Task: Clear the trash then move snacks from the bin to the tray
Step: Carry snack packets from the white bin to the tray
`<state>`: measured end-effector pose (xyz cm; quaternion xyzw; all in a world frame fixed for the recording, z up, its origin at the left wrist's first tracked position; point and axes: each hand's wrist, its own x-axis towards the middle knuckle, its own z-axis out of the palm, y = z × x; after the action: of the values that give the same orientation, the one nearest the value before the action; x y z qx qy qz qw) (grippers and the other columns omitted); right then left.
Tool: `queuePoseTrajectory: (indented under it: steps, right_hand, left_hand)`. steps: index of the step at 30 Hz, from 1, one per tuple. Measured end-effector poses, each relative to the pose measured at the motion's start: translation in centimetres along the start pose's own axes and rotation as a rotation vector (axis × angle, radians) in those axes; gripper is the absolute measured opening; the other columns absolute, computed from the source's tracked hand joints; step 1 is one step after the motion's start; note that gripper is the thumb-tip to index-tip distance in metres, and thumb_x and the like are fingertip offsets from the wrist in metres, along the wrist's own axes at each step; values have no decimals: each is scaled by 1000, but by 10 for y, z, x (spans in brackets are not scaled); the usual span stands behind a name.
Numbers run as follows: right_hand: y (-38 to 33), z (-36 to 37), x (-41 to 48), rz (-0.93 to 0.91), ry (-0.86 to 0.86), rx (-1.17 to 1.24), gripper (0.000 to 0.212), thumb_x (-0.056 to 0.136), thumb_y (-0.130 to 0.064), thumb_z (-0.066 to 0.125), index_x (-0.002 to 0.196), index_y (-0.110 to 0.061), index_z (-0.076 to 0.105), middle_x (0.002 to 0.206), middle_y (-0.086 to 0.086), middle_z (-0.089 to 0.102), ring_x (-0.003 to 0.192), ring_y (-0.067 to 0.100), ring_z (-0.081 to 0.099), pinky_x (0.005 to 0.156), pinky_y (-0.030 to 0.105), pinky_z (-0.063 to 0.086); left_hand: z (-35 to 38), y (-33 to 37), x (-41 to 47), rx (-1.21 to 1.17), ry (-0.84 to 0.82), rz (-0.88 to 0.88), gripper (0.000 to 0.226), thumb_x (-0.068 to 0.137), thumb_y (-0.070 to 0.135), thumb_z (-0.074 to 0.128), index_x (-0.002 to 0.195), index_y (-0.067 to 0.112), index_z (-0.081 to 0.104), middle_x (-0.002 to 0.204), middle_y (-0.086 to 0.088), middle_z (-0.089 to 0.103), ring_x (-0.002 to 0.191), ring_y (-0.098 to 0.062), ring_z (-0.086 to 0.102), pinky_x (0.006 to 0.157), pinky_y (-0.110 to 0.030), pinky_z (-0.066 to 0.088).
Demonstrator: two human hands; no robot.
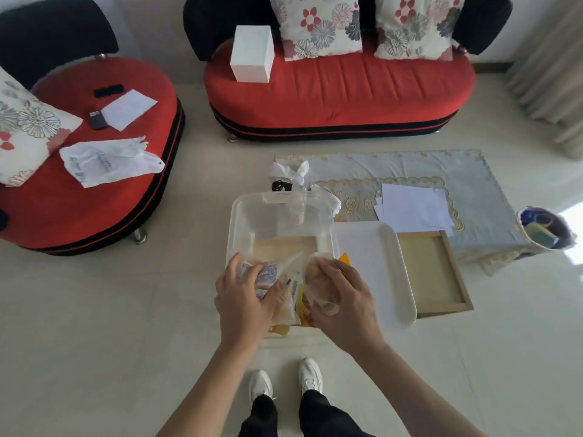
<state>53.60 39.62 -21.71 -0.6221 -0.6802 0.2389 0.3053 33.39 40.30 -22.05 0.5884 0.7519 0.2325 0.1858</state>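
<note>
The table (473, 175) holds a clear bin (241, 222) at its near left corner. A white tray (372, 263) lies just right of it, at the near edge. Both hands are in the bin. The left hand (244, 299) curls its fingers round a blue-print packet (268, 272). The right hand (345, 305) grips a brown snack bag (317, 279).

Translucent plastic bin (243, 216), printed snack packet (268, 274) and clear-bagged brown bun (317, 280) at its near end, white rectangular tray (372, 263) just beside it
</note>
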Motion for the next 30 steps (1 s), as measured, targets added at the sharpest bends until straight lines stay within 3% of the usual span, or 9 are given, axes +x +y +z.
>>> queuePoseTrajectory:
  steps: [5, 8, 11, 15, 20, 24, 30]
  right_hand:
    - [7, 24, -12, 67, 22, -53, 71, 69, -32, 85, 136, -24, 61, 138, -4, 55, 119, 20, 59, 97, 32, 52]
    - [10, 36, -16, 109, 29, -79, 70, 71, -39, 81, 136, -26, 60, 140, -5, 55, 122, 21, 57, 100, 39, 52]
    - [9, 45, -20, 162, 7, -160, 77, 70, -56, 77, 140, -36, 53, 150, -7, 48, 139, 21, 44, 112, 46, 40]
    - [2, 47, -25, 185, -39, -297, 86, 71, -74, 64, 146, -37, 44, 158, -8, 39, 152, 25, 25, 119, 59, 23]
    - [-4, 38, -31, 218, -72, -365, 89, 76, -78, 54, 153, -40, 32, 165, -10, 23, 156, 22, 9, 123, 58, 13]
    - [-12, 25, -33, 276, -174, -437, 95, 78, -84, 39, 158, -45, 7, 169, -10, 3, 156, 21, -5, 125, 55, 5]
    - [-29, -6, -42, 337, -158, -463, 92, 81, -85, 30, 158, -46, -2, 169, -9, -1, 156, 21, -7, 125, 53, 3]
  left_hand:
    - [22, -19, 0, 10, -68, 23, 74, 83, 84, 45, 125, 27, 69, 153, -2, 40, 134, -33, 40, 92, -56, 48]
    - [34, -24, -1, 16, -103, 28, 64, 85, 77, 53, 127, 30, 67, 157, -2, 37, 140, -32, 36, 96, -59, 46]
    - [37, -24, -3, 85, -140, 23, 64, 86, 74, 56, 140, 39, 55, 165, 0, 27, 152, -28, 22, 111, -62, 31]
    - [29, -27, -3, 201, -194, 76, 80, 84, 84, 35, 152, 44, 37, 170, 5, 11, 157, -26, 1, 119, -65, 9]
    - [9, -39, 3, 291, -230, 195, 86, 85, 87, 28, 159, 42, 22, 171, 3, 6, 157, -27, -5, 122, -62, 5]
    - [-6, -44, 6, 342, -316, 273, 91, 83, 87, 25, 161, 42, 10, 171, 4, -3, 156, -25, -12, 124, -57, 3]
    - [-27, -36, 2, 346, -378, 409, 92, 83, 87, 23, 161, 41, 7, 171, 5, -4, 156, -22, -14, 126, -51, -1]
